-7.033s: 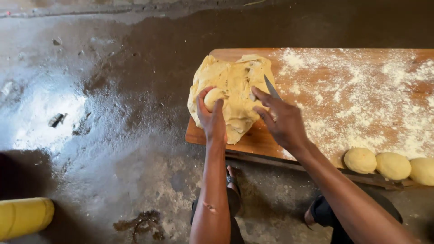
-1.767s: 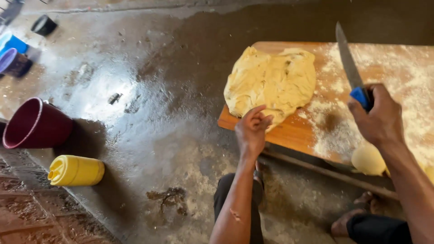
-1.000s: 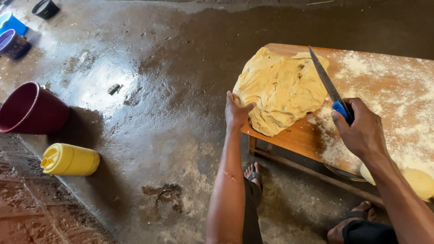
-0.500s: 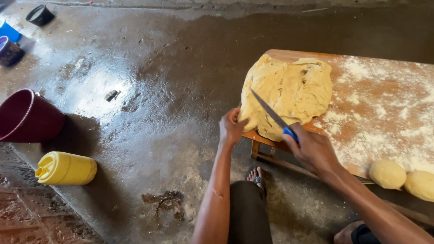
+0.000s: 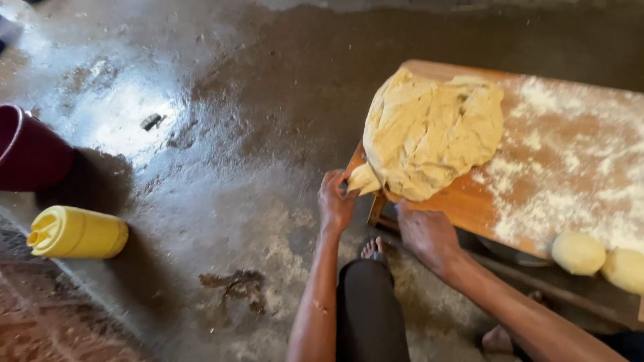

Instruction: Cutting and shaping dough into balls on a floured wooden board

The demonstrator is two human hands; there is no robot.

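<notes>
A big lump of yellow dough (image 5: 429, 134) lies on the near left corner of a floured wooden board (image 5: 570, 167). My left hand (image 5: 334, 201) pinches a small flap of dough (image 5: 363, 179) pulled out from the lump's lower left edge. My right hand (image 5: 426, 233) is closed just below the lump at the board's edge. Only a blue sliver of the knife handle (image 5: 397, 208) shows at its knuckles. The blade is hidden.
Two rounded dough balls (image 5: 578, 253) (image 5: 624, 268) sit at the board's near right edge. A yellow jug (image 5: 77, 232) lies on the wet concrete floor at left, with a maroon bucket (image 5: 30, 154) behind it. My knee (image 5: 369, 308) and foot (image 5: 371, 248) are below the board.
The knife, raised high a second ago, has come down to the lump's near edge and its blade is out of sight. My left hand has taken hold of the small dough flap.
</notes>
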